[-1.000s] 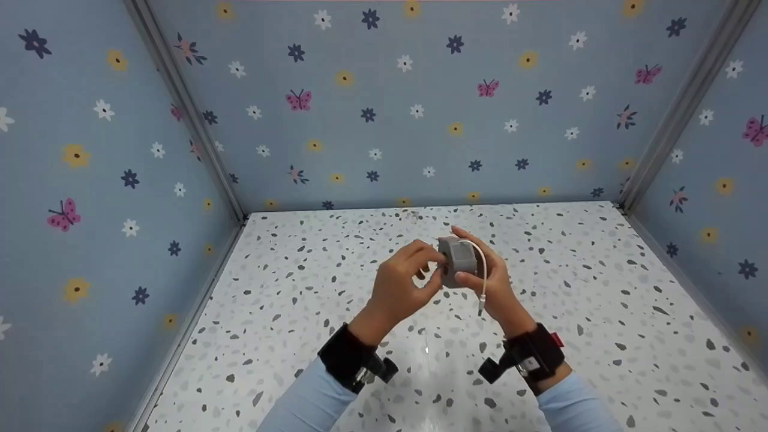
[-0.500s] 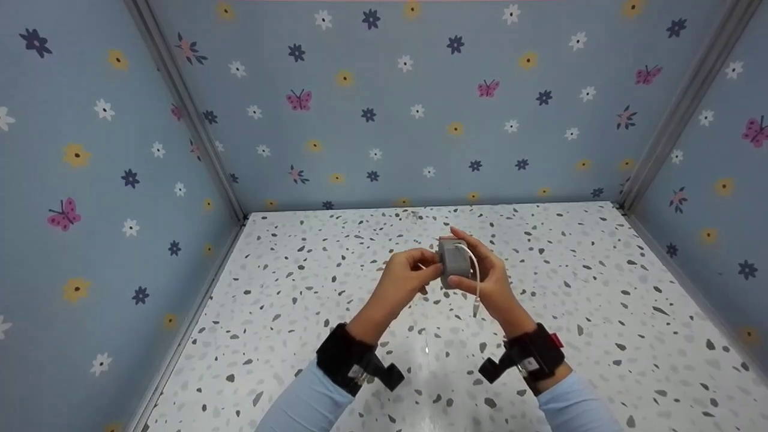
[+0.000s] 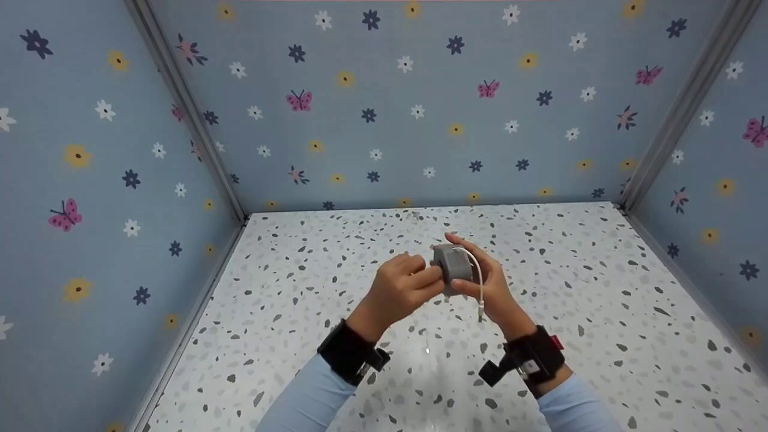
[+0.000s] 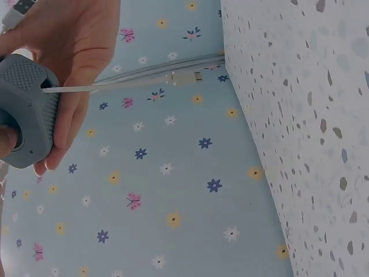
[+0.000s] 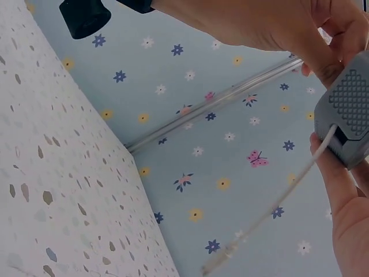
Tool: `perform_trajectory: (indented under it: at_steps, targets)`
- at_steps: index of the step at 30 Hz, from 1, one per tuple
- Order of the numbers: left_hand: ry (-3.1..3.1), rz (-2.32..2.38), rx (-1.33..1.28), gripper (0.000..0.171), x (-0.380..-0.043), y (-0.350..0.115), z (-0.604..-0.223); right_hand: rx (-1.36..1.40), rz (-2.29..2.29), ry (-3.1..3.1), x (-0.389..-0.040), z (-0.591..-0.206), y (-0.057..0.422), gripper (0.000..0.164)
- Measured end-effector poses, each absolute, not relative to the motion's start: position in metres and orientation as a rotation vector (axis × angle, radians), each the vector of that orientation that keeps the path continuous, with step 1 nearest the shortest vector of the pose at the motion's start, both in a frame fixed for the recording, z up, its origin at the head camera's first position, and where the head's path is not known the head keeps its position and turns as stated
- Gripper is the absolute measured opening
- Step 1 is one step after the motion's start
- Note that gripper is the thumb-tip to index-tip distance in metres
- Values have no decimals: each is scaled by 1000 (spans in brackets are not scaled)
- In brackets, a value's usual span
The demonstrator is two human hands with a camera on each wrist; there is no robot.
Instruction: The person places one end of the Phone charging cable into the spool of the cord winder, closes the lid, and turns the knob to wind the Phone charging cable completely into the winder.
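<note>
A grey cable winder (image 3: 456,264) with textured sides is held above the table between both hands. My right hand (image 3: 492,282) grips it, thumb on the near side and fingers behind. My left hand (image 3: 402,291) has its fingers curled at the winder's left face; in the left wrist view one fingertip (image 4: 7,140) sits at a round dark recess there. A white USB cable (image 3: 480,282) comes out of a slot in the winder and hangs over the right hand. Its loose end (image 5: 216,262) is blurred in the right wrist view. A USB plug (image 4: 20,12) shows beside the right hand.
Below the hands lies a white speckled tabletop (image 3: 288,348). Blue flowered panels (image 3: 384,132) enclose it at the back and both sides, with grey metal posts (image 3: 198,132) at the corners. Each wrist wears a black strap with a small camera (image 3: 493,373).
My left hand has turned at the winder's side, its fingers going from loosely spread to a pinch to more curled. The winder has tilted and dropped slightly; the cable end sways.
</note>
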State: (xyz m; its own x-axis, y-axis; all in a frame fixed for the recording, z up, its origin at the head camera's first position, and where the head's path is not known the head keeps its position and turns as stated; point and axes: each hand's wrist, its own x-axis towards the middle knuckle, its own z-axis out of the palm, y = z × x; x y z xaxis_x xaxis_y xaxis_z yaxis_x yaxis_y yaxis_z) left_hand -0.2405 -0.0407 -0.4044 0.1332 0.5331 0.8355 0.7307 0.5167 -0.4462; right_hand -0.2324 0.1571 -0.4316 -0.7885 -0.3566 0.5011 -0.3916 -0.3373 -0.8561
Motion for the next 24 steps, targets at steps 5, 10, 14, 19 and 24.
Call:
perform_trajectory:
  at_steps: [5,10,14,19,24]
  targets:
    - [-1717,-483,-1102,15,-241,-36,-411,939,2355,-1803,-231,-432,158,66]
    - [-2135,-1359,-928,1,-234,-33,-408,894,2323,-1823,-230,-429,158,68]
    - [-2356,-2035,-614,14,-230,-31,-400,916,2262,-1842,-231,-429,157,71]
    - [-2385,-2297,-481,21,-228,-31,-394,932,2247,-1840,-232,-430,156,73]
    - [-2380,-2041,-600,15,-227,-32,-395,933,2254,-1837,-233,-430,156,73]
